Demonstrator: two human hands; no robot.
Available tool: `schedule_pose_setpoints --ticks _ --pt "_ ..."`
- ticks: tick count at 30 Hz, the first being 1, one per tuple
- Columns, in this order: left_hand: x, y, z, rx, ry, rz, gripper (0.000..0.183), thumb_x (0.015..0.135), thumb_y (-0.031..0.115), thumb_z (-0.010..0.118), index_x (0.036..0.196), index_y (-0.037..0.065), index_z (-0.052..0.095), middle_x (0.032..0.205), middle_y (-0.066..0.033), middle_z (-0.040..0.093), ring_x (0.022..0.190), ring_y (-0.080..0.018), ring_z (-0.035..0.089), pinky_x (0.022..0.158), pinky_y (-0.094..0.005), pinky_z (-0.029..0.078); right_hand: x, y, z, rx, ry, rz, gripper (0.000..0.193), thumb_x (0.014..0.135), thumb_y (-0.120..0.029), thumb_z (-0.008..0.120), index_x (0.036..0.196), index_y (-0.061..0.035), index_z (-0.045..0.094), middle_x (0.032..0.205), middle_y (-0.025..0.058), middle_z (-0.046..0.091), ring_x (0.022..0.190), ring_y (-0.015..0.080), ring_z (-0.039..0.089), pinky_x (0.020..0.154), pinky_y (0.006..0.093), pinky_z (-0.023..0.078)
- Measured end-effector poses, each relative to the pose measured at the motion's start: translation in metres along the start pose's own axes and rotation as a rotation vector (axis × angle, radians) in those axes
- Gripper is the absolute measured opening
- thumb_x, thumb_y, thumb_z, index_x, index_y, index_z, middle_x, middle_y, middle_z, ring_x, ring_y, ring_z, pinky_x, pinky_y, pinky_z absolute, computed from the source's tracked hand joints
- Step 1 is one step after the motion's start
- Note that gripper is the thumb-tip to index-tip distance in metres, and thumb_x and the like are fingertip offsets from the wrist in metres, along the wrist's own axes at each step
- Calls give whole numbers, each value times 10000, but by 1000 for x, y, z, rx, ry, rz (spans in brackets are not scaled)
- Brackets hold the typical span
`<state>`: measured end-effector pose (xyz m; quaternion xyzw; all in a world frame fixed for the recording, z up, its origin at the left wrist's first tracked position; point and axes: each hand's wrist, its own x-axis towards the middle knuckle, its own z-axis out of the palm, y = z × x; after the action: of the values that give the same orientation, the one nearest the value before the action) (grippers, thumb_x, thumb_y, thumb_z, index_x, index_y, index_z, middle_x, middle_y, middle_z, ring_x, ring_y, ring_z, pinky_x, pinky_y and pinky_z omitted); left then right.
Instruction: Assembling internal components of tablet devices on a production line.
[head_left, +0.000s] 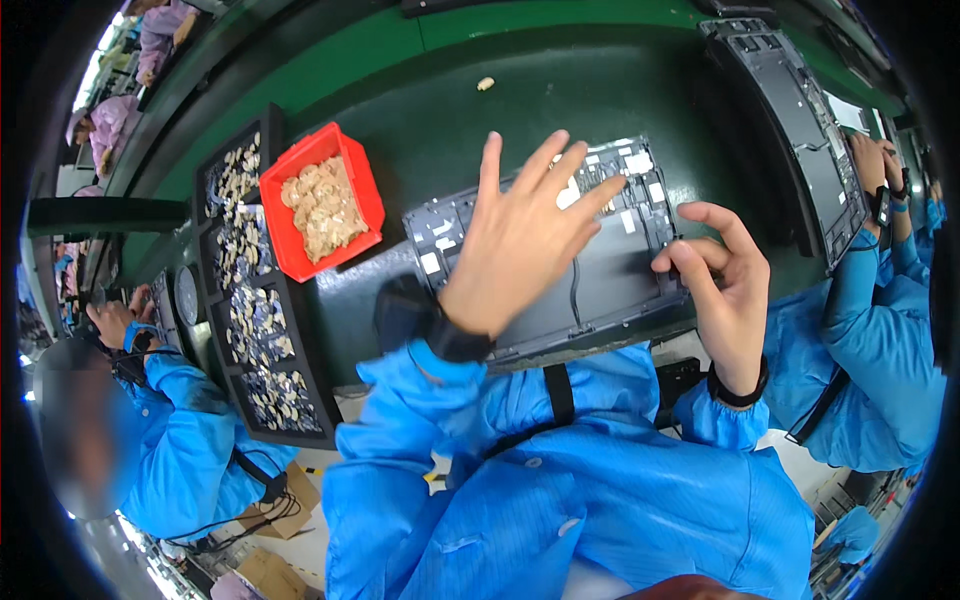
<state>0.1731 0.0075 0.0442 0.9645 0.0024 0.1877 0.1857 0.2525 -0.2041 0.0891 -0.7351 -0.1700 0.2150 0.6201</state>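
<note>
A dark laptop chassis (620, 270) lies on the green bench in front of me, with white patches, a black cable and a circuit area along its far side. My left hand (525, 235) is spread over its left and middle part, palm down, covering some of the boards beneath. My right hand (725, 285) is at the chassis's right edge. Its thumb and a curled finger are pinched together there, while the index finger sticks out above them. Whatever may be between those fingertips is too small or hidden to make out.
Left of the chassis stands a red bin (371, 208) of tan pieces, beside a black compartment tray (325, 400) full of small pale and dark parts. A small pale piece (486, 84) lies farther back. Another laptop chassis (790, 130) stands at right; blue-sleeved co-workers sit on both sides.
</note>
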Motion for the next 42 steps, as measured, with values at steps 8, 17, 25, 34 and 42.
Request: schedule_pose_setpoints --ticks 8,17,25,34,42 --pt "-25 7 -20 -14 -212 5 367 880 361 801 1229 251 775 1352 -76 623 1115 -273 637 891 -403 510 7 18 12 -193 -62 -17 144 995 -61 724 1072 59 704 727 73 750 720 69 683 702 222 525" --pt "-25 3 -26 -39 -228 17 370 835 326 837 1185 212 796 1384 -90 650 1122 -280 667 867 -404 524 12 20 34 -186 -70 134 124 997 -61 725 981 61 717 709 86 744 669 74 678 636 239 522" --pt "-34 -1 -25 -149 -174 -21 357 778 250 873 1123 167 835 1438 -119 660 1164 -286 689 908 -396 522 10 20 45 -239 5 133 117 988 -43 725 957 69 724 712 95 754 658 85 701 627 236 525" --pt "-36 0 -23 -183 -168 -56 359 777 242 870 1124 159 837 1432 -134 664 1176 -295 685 953 -411 509 9 21 47 -270 21 116 119 981 -41 732 950 73 722 689 85 741 647 75 689 618 224 515" --pt "-36 0 -24 -181 -175 -59 354 784 245 867 1127 160 837 1438 -128 662 1176 -297 683 956 -409 506 9 21 48 -263 27 120 115 981 -37 730 951 75 724 689 84 737 641 75 681 610 221 508"
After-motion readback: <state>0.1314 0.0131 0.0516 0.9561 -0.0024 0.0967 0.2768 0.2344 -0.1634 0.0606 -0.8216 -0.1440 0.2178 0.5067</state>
